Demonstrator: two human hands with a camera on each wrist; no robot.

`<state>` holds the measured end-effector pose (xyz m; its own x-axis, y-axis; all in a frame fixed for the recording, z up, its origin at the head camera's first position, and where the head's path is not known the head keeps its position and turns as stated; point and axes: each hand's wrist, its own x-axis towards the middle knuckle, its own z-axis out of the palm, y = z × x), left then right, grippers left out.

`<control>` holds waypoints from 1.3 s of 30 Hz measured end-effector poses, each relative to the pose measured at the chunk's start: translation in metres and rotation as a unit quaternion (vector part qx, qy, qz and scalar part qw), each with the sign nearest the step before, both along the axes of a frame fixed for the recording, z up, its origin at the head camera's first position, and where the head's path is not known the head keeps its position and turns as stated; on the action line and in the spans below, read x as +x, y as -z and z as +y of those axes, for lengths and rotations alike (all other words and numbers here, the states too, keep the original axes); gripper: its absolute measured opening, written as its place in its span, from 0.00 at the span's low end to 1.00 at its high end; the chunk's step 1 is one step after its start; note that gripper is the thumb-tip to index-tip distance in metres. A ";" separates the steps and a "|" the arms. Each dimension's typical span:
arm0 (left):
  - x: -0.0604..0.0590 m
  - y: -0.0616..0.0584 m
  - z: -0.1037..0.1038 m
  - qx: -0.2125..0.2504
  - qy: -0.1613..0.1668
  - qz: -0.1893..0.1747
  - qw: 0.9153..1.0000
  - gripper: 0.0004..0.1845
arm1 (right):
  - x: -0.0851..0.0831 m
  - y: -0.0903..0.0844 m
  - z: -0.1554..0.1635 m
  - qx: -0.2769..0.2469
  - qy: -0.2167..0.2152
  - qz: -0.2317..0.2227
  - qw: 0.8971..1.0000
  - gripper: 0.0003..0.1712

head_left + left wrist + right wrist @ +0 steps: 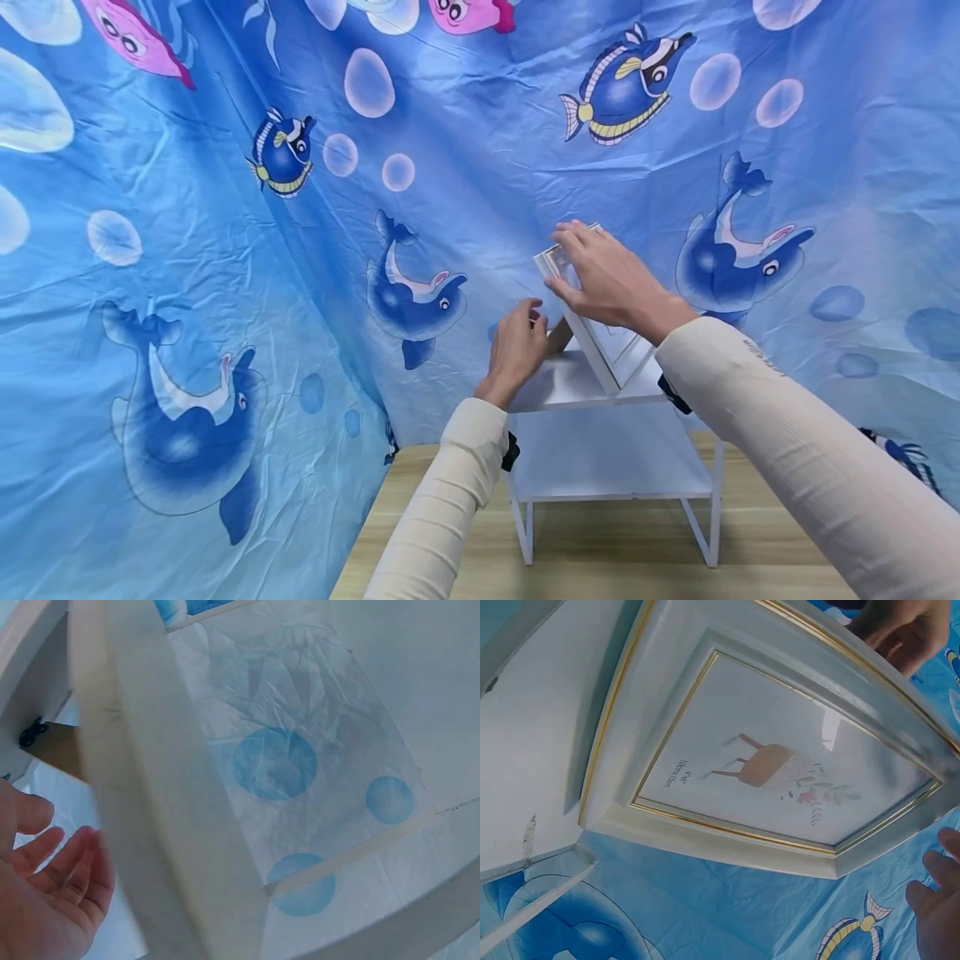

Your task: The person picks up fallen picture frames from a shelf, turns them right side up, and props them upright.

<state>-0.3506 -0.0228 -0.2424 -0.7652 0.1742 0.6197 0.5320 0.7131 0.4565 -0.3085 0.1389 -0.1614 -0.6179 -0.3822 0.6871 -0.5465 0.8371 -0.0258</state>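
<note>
A white picture frame [592, 343] with gold trim leans on the white table [562, 385]. Under its glass, the right wrist view shows a small print [769, 765] of a brown chair-like shape with flowers. My right hand [611, 279] grips the frame's upper edge, fingers over the top and thumb at the side. Behind the frame, a brown support [558, 337] slants down to the tabletop. My left hand [517, 346] hovers beside this support, fingers loosely bent. The left wrist view shows that hand [60, 881] holding nothing, apart from the brown piece [60, 748].
Below the tabletop is a lower shelf [607, 458] on white metal legs [522, 529]. Blue cloth [300, 275] printed with dolphins and fish hangs at the left and behind the table. Wood-look flooring [600, 542] lies underneath.
</note>
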 end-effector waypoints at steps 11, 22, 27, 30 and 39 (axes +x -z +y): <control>0.011 -0.033 0.006 0.073 0.030 0.043 0.996 0.18 | 0.000 0.003 0.025 -0.126 0.050 0.018 0.991 0.26; 0.026 -0.051 0.015 0.130 0.009 0.138 0.982 0.21 | -0.004 0.017 0.042 -0.219 0.107 -0.128 0.961 0.30; 0.031 -0.061 0.021 0.113 -0.009 0.172 0.979 0.20 | -0.006 0.025 0.052 -0.250 0.113 -0.184 0.944 0.31; 0.033 -0.064 0.023 0.104 -0.016 0.184 0.977 0.19 | -0.006 0.028 0.057 -0.260 0.112 -0.212 0.935 0.32; 0.036 -0.070 0.030 0.080 -0.020 0.199 0.977 0.15 | -0.011 0.032 0.064 -0.259 0.116 -0.287 0.915 0.34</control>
